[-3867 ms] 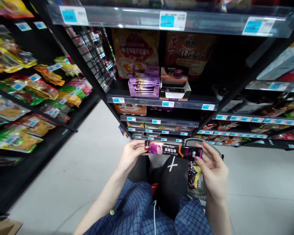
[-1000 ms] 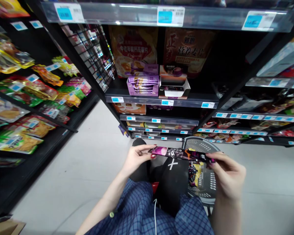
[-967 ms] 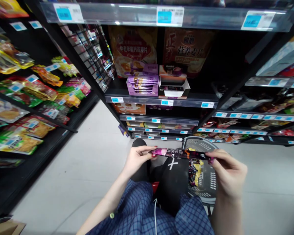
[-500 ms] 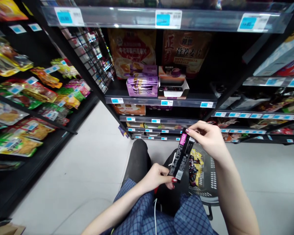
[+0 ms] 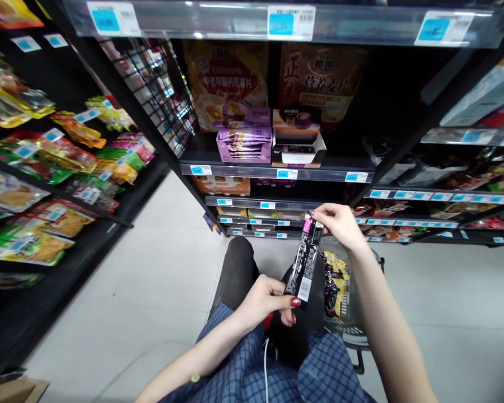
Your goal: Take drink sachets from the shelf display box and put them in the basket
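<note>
Between my two hands is a slim black stick packet (image 5: 304, 258) with a pink patch, white print and a barcode, held slanting above my lap. My left hand (image 5: 273, 302) pinches its lower end between thumb and fingers. At the upper end, the fingertips of my right hand (image 5: 336, 221) grip the packet's edge. Below and to the right, partly hidden by the right forearm, a dark basket (image 5: 353, 330) holds several small yellow and dark packets (image 5: 336, 280).
In front, a shelf (image 5: 231, 170) carries a purple box of sachets (image 5: 244, 144), an open brown-and-white box (image 5: 299, 146) and large cereal bags (image 5: 231, 78). Bagged snacks (image 5: 37, 240) fill the left rack. A cardboard box (image 5: 17, 389) lies at the lower left.
Both hands have moved slightly left with the packet, the right one also a little upward. The packet stands more upright, and its printed face is turned more toward me.
</note>
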